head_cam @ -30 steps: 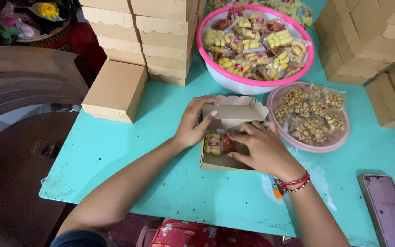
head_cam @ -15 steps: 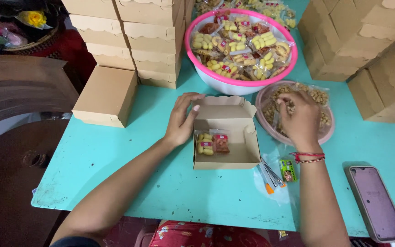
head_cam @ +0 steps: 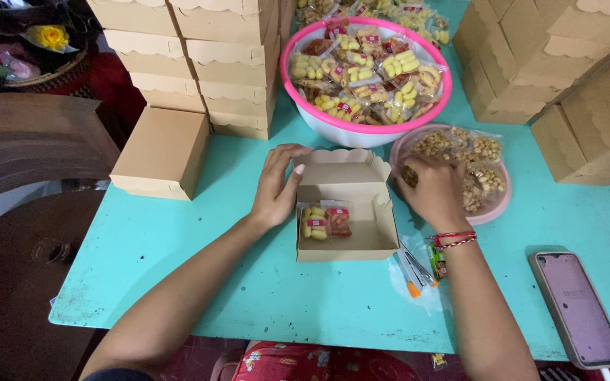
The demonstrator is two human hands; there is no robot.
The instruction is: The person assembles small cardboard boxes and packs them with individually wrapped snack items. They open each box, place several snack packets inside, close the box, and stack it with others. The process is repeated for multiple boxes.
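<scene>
An open brown cardboard box (head_cam: 361, 240) sits on the turquoise table (head_cam: 178, 261), with one small packet of yellow and red snacks (head_cam: 325, 221) inside at its left. My left hand (head_cam: 277, 185) rests against the box's left wall and lid corner. My right hand (head_cam: 432, 189) reaches into the pink plate (head_cam: 497, 210) of clear nut packets (head_cam: 480, 159), its fingers closed around a packet at the plate's left side.
A big pink-rimmed bowl (head_cam: 319, 120) full of snack packets stands behind the box. Stacks of shut cardboard boxes (head_cam: 213, 56) rise at the back left and right (head_cam: 566, 77); one lies alone (head_cam: 162, 152). A phone (head_cam: 579, 307) and small pens (head_cam: 418, 268) lie at the right.
My right hand left the open box, moved right to the nut plate and settled on a packet there. The left hand stayed on the box's left side. The view shifted slightly.
</scene>
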